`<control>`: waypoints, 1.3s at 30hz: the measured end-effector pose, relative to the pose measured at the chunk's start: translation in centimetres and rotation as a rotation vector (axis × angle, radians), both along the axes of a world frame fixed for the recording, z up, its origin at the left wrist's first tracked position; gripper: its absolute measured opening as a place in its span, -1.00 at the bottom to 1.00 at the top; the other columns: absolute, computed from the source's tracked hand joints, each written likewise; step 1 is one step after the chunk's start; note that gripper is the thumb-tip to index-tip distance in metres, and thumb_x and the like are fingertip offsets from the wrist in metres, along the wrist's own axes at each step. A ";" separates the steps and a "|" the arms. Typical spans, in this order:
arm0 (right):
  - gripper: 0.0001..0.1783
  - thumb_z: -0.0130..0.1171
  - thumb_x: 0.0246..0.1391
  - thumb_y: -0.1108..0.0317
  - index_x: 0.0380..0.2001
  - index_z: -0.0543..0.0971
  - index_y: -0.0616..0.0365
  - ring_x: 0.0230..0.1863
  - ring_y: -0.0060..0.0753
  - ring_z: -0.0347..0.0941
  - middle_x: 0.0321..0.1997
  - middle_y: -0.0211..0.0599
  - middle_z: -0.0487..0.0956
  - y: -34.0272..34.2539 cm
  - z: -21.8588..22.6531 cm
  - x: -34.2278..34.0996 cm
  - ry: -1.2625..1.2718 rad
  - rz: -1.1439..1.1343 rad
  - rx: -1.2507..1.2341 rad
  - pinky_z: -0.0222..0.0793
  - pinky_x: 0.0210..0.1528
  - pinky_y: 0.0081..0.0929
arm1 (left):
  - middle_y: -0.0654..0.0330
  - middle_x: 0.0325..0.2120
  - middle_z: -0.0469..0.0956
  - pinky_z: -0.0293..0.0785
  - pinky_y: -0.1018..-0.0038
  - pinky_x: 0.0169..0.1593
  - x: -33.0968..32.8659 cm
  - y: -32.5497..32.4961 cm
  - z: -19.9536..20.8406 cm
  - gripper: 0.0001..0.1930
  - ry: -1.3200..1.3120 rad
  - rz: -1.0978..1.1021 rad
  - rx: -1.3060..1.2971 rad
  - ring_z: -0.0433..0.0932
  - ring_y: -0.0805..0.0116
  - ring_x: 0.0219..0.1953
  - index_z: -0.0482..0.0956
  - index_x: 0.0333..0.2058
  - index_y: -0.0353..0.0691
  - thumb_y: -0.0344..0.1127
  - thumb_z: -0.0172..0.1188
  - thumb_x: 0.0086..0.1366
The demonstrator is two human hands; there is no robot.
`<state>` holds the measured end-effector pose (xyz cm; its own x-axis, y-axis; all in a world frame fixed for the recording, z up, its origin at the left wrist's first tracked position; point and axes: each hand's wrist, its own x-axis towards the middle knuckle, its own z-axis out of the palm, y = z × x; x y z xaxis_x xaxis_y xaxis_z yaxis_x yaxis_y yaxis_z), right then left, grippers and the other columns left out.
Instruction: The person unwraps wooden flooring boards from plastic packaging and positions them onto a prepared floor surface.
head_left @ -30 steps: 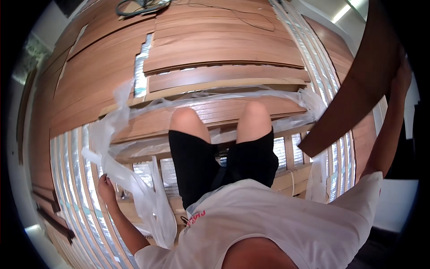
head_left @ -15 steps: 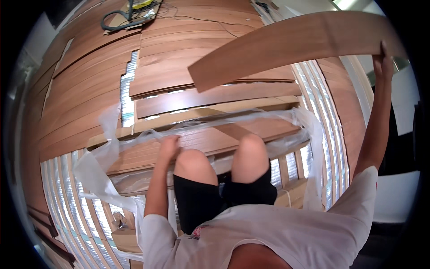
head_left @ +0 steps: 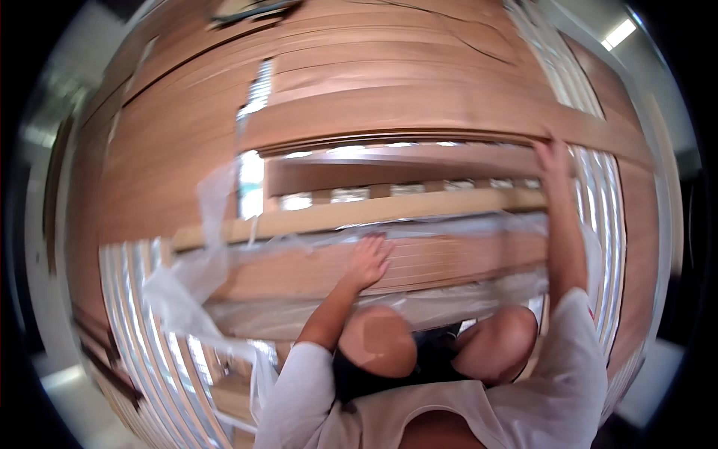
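Head view, blurred. Reddish-brown floorboards (head_left: 164, 165) fill upper and left frame; silver foil-and-batten strips (head_left: 142, 314) bare at lower left and right. Long plank (head_left: 449, 105) lies across upper middle, right end over strips. Right hand (head_left: 553, 159), right of centre, at plank's near edge; cannot tell if grasping. Left hand (head_left: 369, 260), mid-frame, flat on board stack (head_left: 456, 258), fingers spread, gripping nothing. White plastic wrap (head_left: 179, 288) crumpled at stack's left end. Dark cable (head_left: 479, 46) near top; lit lamp (head_left: 619, 34) upper right.
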<state>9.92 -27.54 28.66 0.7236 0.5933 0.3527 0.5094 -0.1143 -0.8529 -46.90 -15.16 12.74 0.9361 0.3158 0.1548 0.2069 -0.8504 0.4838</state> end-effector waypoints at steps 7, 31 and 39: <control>-0.56 0.12 0.13 0.65 0.10 0.36 0.32 0.10 0.12 0.47 0.07 0.02 0.47 15.7 -7.7 -7.9 1.305 -0.226 0.711 0.44 0.19 0.24 | -0.07 0.15 0.38 0.22 0.00 0.28 0.3 0.0 3.1 -0.45 0.057 0.033 -0.039 0.35 -0.12 0.16 0.44 0.20 -0.14 -0.24 0.21 0.20; -0.60 0.12 0.20 0.54 0.09 0.37 0.37 0.20 0.15 0.39 0.13 0.06 0.44 22.0 -26.5 -3.0 1.348 -0.239 0.724 0.39 0.21 0.27 | 0.06 0.04 0.44 0.26 0.02 0.24 0.8 0.1 2.1 -0.43 0.268 0.015 0.015 0.41 0.02 0.06 0.47 0.23 0.05 -0.06 0.21 0.22; -0.44 0.00 0.35 0.03 -0.20 0.48 0.50 -0.62 -0.14 0.58 -0.46 0.11 0.65 18.7 -18.9 -4.1 0.900 -0.116 -0.499 0.54 -0.61 -0.26 | 0.04 0.06 0.44 0.25 0.01 0.25 0.2 0.3 1.9 -0.43 0.256 0.022 0.020 0.40 0.00 0.07 0.47 0.23 0.05 -0.07 0.21 0.23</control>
